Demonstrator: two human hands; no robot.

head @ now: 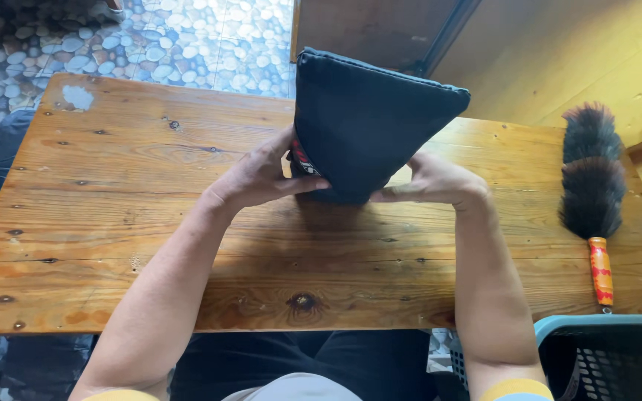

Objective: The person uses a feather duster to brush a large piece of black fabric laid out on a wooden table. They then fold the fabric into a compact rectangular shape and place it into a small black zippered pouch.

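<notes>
While both hands pinch its lower end, the folded dark navy garment point(369, 119) stands up off the wooden table point(135, 215), its bottom fold at or just above the boards between the two grips and its wider top edge tipped away from the person. The left hand point(261, 178) clamps the left lower edge, thumb on the near face and fingers wrapped behind, right beside a small red and white label that peeks out at the thumb. The right hand point(436, 180) closes on the right lower corner, fingers pointing inward along the fold (the fingertips themselves are hidden under the cloth). Both grips look firm and roughly level with each other.

To handle this well, I judge that the two pinches should stay at equal height so the layers do not slide apart, and the thumbs should press flat rather than dig in, since thick folded cloth tends to spring open at the free top edge. Keeping the wrists low, close to the boards, would steady the bundle.

Well out to the right of the right-hand grip lies a feather duster point(592, 178) with an orange patterned handle, and nearer the person on that side sits the corner of a teal plastic basket point(603, 327). Beyond the table, a pebble-pattern floor point(150, 37) shows.
</notes>
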